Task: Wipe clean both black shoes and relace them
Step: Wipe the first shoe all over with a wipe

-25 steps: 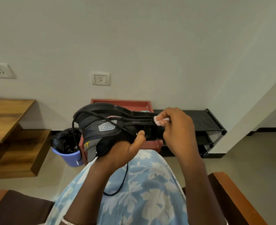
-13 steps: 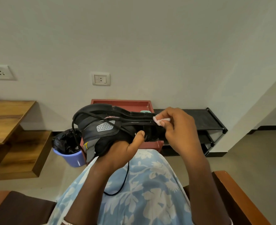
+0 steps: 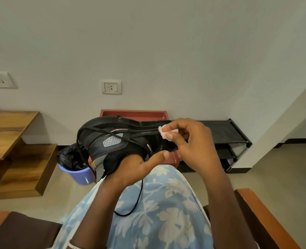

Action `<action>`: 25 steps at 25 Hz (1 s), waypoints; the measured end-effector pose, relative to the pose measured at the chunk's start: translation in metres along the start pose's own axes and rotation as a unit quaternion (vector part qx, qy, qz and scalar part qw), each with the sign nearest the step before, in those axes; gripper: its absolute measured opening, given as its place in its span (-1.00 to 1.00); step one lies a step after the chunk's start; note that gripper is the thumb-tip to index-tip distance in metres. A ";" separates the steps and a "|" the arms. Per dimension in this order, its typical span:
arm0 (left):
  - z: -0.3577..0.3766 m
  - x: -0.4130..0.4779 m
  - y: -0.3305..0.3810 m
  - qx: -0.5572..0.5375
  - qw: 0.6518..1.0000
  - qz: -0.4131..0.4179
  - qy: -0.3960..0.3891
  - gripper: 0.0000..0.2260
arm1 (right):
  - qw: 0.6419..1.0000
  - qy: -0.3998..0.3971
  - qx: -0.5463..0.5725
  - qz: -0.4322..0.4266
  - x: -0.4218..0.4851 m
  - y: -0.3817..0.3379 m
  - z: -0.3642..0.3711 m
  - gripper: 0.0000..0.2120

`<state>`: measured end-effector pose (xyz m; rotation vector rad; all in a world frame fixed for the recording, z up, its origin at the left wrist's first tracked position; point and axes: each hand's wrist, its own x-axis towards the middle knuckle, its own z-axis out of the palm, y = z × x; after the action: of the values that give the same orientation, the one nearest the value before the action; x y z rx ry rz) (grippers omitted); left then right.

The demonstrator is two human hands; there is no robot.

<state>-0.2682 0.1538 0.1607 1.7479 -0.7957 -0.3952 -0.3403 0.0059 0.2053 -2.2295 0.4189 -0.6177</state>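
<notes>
I hold a black shoe (image 3: 116, 141) on its side in front of me, sole edge uppermost, toe pointing right. My left hand (image 3: 132, 166) is pushed inside the shoe's opening, thumb lying along its side. My right hand (image 3: 190, 141) pinches a small pale pink wipe (image 3: 164, 132) against the sole edge near the toe. A black lace (image 3: 139, 194) loops over the heel and dangles down onto my lap. The second shoe is not in view.
A red box (image 3: 134, 113) sits against the wall behind the shoe, a black shoe rack (image 3: 226, 133) to its right. A blue bin with a black liner (image 3: 76, 168) stands on the floor at left, beside wooden shelving (image 3: 10, 141). Chair arms flank my lap.
My right hand with the wipe has shifted slightly along the sole edge. The shoe has tilted a little in my left hand, showing more of its side.
</notes>
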 end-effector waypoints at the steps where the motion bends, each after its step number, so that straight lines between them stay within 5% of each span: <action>1: -0.001 0.001 0.000 -0.017 1.000 0.006 0.003 -0.66 | 0.999 0.031 -0.026 0.003 -0.001 0.001 -0.001 -0.88; 3: -0.001 0.003 0.000 -0.041 0.998 0.027 0.024 -0.68 | 1.000 0.026 0.004 -0.016 -0.005 -0.001 0.001 -0.90; 7: -0.005 0.004 0.001 -0.071 0.996 0.029 0.054 -0.58 | 0.979 -0.137 0.145 -0.041 -0.012 -0.017 0.005 -0.92; 12: -0.006 -0.001 0.015 -0.068 0.993 0.026 0.089 -0.81 | 0.996 0.075 -0.026 -0.034 -0.008 -0.010 0.010 -0.94; 17: -0.011 0.005 0.005 -0.085 0.996 -0.020 0.030 -0.38 | 0.969 -0.169 0.177 -0.024 -0.015 -0.022 0.010 -0.91; 20: -0.010 0.002 0.010 -0.073 0.996 -0.021 0.048 -0.50 | 0.988 -0.057 0.137 -0.046 -0.006 -0.020 0.015 -0.96; 23: -0.011 0.000 0.014 -0.059 0.994 -0.048 0.073 -0.51 | 0.992 0.111 -0.033 -0.052 0.009 -0.009 0.028 -0.91; 25: -0.012 0.000 0.010 -0.052 0.994 -0.025 0.088 -0.41 | 0.988 0.104 -0.109 -0.036 0.013 -0.011 0.034 -0.87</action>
<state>-0.2638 0.1604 0.1738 1.6815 -0.5974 -0.3055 -0.3098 0.0277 0.1974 -2.4054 0.5347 -0.8858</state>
